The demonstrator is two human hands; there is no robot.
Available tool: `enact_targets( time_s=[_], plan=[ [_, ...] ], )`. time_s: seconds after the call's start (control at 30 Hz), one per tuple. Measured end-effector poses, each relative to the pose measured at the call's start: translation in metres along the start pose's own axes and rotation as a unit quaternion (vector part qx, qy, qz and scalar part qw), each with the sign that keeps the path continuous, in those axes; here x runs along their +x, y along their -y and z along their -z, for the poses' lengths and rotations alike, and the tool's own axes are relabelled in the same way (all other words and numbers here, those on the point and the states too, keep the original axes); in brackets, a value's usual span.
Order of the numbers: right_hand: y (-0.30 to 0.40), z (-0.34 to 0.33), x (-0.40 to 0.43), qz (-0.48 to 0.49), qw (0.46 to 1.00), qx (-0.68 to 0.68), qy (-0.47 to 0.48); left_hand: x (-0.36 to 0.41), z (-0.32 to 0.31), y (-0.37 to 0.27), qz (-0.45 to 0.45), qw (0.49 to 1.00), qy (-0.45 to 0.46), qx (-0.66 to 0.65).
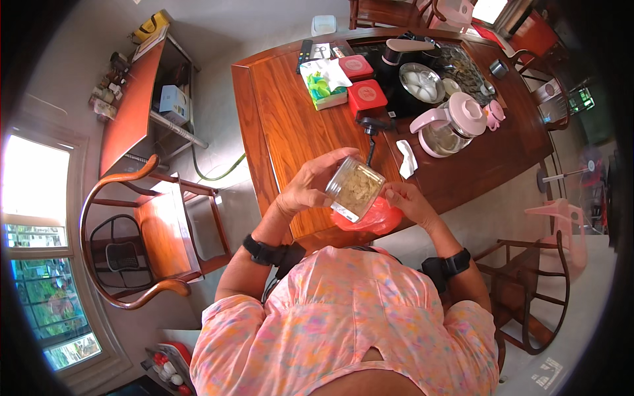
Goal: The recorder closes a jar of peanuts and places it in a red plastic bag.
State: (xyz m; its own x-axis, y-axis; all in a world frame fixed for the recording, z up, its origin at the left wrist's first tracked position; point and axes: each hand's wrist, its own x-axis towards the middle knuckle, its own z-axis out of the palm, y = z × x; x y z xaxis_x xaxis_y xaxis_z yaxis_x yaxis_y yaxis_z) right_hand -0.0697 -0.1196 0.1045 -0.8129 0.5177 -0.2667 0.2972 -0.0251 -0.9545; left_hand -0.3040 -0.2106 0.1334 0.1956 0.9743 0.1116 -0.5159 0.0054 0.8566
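My left hand (313, 180) grips a clear plastic jar (355, 190) from its left side, thumb near the lower edge. The jar is tilted above the table's front edge, and pale yellowish flakes show through it. My right hand (412, 202) has its fingers curled at the jar's right edge, beside a crumpled red plastic bag (374, 220). Whether those fingertips pinch the jar or the bag is hidden. The bag lies under and in front of the jar. Just beyond the jar stands a black stand with a thin stem (371, 131).
A pink-lidded glass kettle (448, 126), a crumpled white tissue (407, 158), red tins (366, 96) and a tissue pack (324, 86) rest on the wooden table (282, 138). Farther back is a steel bowl of white eggs (421, 83). Wooden chairs stand left (163, 227) and right (525, 287).
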Motion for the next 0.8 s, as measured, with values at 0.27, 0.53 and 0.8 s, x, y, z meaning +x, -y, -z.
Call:
enact_targets(
  time_s=[0.27,0.53,0.8],
  plan=[
    [0.032,-0.005,-0.002,0.097,0.982,0.163,0.015,0.012,-0.024,-0.021,-0.025,0.994,0.054,0.097],
    [0.038,-0.005,-0.013,0.135,0.969,0.203,0.033,0.031,-0.044,-0.031,-0.025,0.978,0.088,0.185],
    [0.055,0.005,-0.028,0.134,0.938,0.312,-0.065,0.045,-0.055,-0.03,-0.075,0.949,0.074,0.298]
  ],
)
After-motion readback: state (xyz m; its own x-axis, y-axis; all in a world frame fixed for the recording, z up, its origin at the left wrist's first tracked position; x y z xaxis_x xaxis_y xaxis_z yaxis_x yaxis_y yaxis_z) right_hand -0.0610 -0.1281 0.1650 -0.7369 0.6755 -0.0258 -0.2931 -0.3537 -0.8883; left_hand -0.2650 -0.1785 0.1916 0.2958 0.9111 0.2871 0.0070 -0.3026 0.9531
